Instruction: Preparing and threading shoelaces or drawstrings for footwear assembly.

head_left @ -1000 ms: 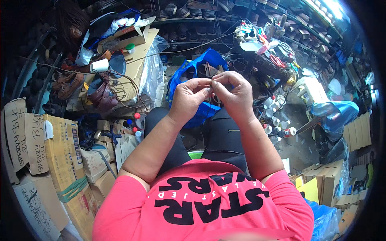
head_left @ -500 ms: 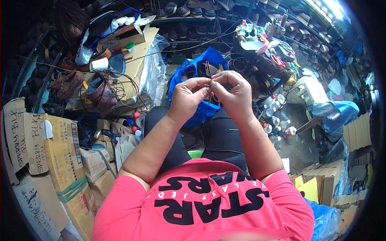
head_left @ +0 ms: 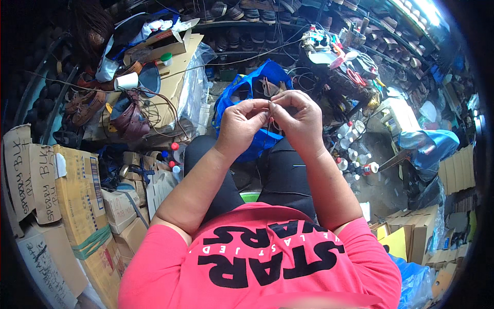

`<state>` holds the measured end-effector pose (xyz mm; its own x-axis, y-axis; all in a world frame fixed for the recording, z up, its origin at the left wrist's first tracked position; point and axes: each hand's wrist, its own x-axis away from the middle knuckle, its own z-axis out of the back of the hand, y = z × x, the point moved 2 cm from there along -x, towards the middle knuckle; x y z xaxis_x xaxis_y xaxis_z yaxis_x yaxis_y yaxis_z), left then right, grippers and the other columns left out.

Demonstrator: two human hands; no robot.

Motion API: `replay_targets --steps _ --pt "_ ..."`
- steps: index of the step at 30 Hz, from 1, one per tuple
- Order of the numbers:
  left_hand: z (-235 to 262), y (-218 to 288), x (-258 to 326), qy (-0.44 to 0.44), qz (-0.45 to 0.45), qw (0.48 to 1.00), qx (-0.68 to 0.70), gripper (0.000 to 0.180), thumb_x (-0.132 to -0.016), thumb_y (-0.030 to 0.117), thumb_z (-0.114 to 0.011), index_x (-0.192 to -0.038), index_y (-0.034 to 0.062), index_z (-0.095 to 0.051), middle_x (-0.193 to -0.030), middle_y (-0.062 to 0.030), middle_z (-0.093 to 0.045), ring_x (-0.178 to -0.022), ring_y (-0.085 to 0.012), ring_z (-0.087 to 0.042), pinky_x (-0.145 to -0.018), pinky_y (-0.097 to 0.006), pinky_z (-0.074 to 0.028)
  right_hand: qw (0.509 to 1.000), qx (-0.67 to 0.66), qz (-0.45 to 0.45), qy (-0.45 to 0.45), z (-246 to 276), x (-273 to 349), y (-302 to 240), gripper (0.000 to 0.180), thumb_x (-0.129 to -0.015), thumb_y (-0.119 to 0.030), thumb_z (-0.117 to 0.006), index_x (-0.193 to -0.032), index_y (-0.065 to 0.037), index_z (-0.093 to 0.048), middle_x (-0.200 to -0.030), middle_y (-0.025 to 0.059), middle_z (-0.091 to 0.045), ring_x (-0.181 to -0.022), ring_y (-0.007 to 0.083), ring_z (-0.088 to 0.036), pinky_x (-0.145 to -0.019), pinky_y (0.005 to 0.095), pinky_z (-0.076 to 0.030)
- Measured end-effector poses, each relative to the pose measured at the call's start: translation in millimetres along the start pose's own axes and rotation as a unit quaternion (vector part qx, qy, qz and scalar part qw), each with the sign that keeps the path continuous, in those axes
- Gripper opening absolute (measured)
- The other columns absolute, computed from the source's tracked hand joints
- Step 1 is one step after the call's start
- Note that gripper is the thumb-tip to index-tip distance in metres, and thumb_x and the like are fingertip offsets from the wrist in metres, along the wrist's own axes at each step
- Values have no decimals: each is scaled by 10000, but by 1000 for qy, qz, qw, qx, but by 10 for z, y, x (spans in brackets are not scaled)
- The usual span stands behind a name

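My left hand [head_left: 241, 123] and my right hand [head_left: 298, 122] meet fingertip to fingertip above my knees, both closed in a pinch. Between them runs a thin dark strand [head_left: 269, 105], like thread or thin cord; the fingers cover most of it, so its exact kind is hard to make out. Just beyond and below the hands stands an open blue bag [head_left: 224, 103] with shoe-like items inside, partly hidden by my fingers. A thin needle-like piece [head_left: 298, 166] lies on my right thigh.
At the left, brown shoes [head_left: 85, 109], a white cup [head_left: 126, 81] and loose cords lie by a flattened cardboard sheet [head_left: 180, 77]. Cardboard boxes [head_left: 77, 195] stack up nearer. Bottles [head_left: 355, 149] stand right of my knee, below a cluttered stand [head_left: 339, 67]. Shoe racks [head_left: 247, 23] line the back.
Hardly anything differs: both hands stay pinched together in nearly the same place, with only a slight shift of the view.
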<state>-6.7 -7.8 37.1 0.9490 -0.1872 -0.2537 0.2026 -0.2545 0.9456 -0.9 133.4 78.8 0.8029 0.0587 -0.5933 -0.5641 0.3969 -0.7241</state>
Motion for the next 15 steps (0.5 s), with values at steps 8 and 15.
replay_targets --steps 8,15 --pt "-11 -20 3 6 -2 1000 -10 210 -841 -11 -608 -1050 -26 -624 -960 -89 -655 -875 -128 -617 -797 -246 -507 1000 -1 -1 2 -2 4 16 82 -720 -71 -676 -712 -3 -632 -789 90 -652 -758 172 -617 -694 282 -480" --pt "-13 -7 9 5 1 999 -34 208 -841 -9 -611 -1047 -21 -624 -944 -81 -658 -861 -124 -620 -790 -244 -511 1000 3 -13 -1 -1 5 33 82 -720 -70 -675 -723 1 -636 -785 84 -645 -746 156 -610 -671 273 -478"
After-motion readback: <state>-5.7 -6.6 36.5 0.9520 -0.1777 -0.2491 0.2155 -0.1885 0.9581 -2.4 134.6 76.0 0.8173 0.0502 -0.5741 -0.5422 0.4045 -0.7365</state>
